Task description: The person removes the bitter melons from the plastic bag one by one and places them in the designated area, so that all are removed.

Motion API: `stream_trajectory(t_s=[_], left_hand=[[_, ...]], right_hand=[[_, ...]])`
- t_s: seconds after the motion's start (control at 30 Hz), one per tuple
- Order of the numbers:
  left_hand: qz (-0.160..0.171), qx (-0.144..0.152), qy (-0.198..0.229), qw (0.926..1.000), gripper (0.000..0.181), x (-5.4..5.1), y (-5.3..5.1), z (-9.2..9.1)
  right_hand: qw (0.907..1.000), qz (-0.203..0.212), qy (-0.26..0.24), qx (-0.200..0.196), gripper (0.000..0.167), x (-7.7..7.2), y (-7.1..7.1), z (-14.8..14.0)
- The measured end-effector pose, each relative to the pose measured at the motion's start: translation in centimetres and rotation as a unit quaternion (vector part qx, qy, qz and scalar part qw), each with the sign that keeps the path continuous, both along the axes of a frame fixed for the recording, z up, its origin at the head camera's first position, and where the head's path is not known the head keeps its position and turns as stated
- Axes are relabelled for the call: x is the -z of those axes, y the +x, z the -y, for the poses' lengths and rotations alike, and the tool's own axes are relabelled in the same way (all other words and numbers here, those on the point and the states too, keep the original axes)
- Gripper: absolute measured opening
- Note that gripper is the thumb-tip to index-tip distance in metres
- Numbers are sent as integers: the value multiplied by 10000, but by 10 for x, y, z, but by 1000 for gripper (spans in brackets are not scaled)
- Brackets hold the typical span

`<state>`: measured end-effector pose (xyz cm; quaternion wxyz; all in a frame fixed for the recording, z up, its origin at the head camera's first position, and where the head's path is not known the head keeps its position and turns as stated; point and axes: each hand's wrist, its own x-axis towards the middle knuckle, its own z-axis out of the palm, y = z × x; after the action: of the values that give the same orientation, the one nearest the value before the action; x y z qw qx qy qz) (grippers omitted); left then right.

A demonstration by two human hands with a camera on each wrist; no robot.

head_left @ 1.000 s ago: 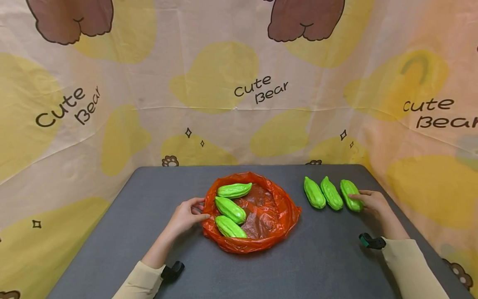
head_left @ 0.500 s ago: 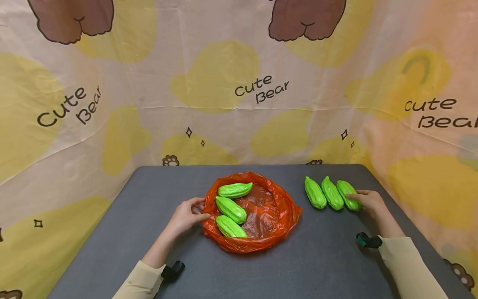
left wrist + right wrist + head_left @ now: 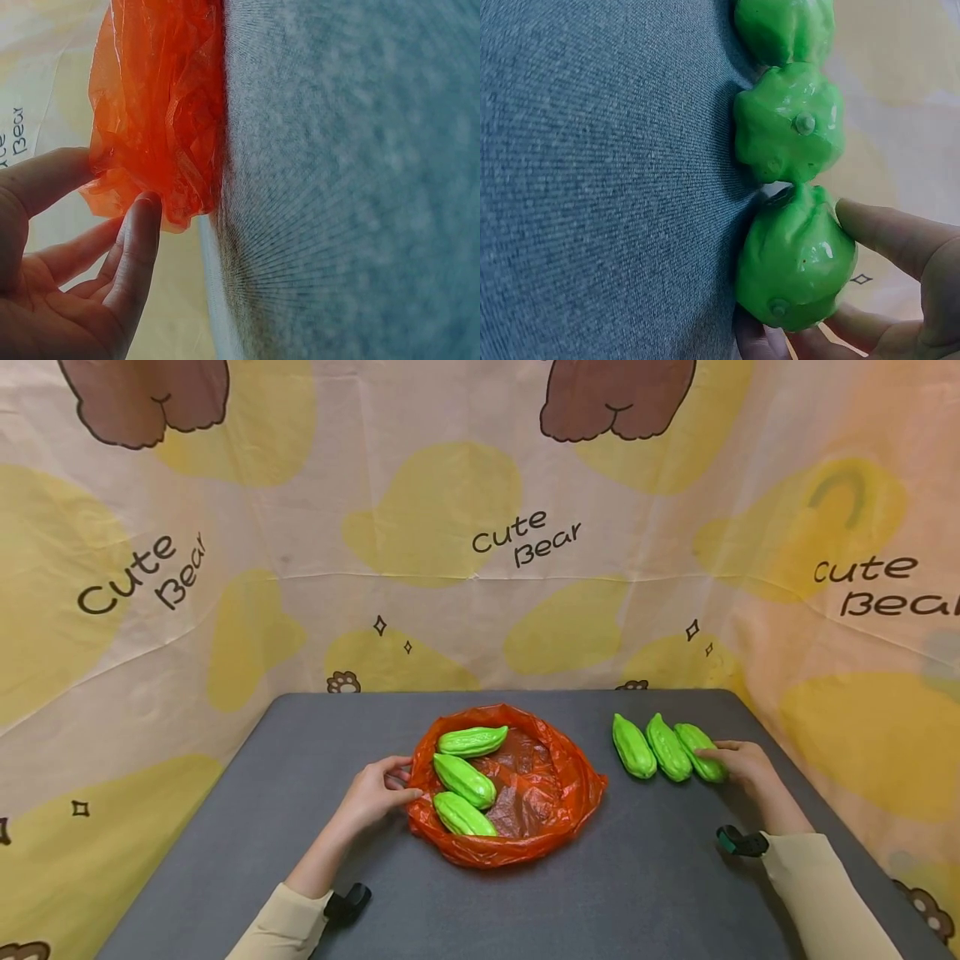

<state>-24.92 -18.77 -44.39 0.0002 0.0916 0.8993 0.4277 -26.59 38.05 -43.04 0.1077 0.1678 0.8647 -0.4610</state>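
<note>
An open red plastic bag (image 3: 573, 793) stands on the table with three green bumpy gourds inside, among them a middle gourd (image 3: 463, 781). At the bag's left edge, the left hand (image 3: 375, 795) pinches the crumpled plastic (image 3: 161, 97) between thumb and fingers. Three more gourds lie side by side at the right: a left one (image 3: 633, 747), a middle one (image 3: 667, 748) and a right one (image 3: 694, 745). The right hand (image 3: 750, 774) grips the right one. Up close, that gourd (image 3: 795, 259) touches its neighbour (image 3: 787, 124), with thumb and fingers around its outer side.
The grey table (image 3: 555, 902) reaches back to a hanging cloth (image 3: 450, 635) printed with bears and lettering. A dark band is on each wrist, the left one (image 3: 348, 905) and the right one (image 3: 741, 842) both close above the tabletop.
The right hand has shifted the right gourd a little leftward, up against the middle one of that row. The left hand has stayed at the bag's edge.
</note>
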Motion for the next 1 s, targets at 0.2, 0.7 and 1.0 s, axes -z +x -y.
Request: stream_trajectory(t_s=[0.2, 0.7, 1.0], left_hand=[[0, 10, 1, 10000, 56, 0, 0, 0], [10, -40, 10, 10000, 57, 0, 0, -1], [-5, -39, 1, 10000, 57, 1, 0, -1]], right_hand=[[10000, -23, -45, -32, 83, -2, 3, 0], [9987, -240, 180, -409, 77, -11, 13, -3], [9970, -429, 247, -589, 79, -19, 24, -4]])
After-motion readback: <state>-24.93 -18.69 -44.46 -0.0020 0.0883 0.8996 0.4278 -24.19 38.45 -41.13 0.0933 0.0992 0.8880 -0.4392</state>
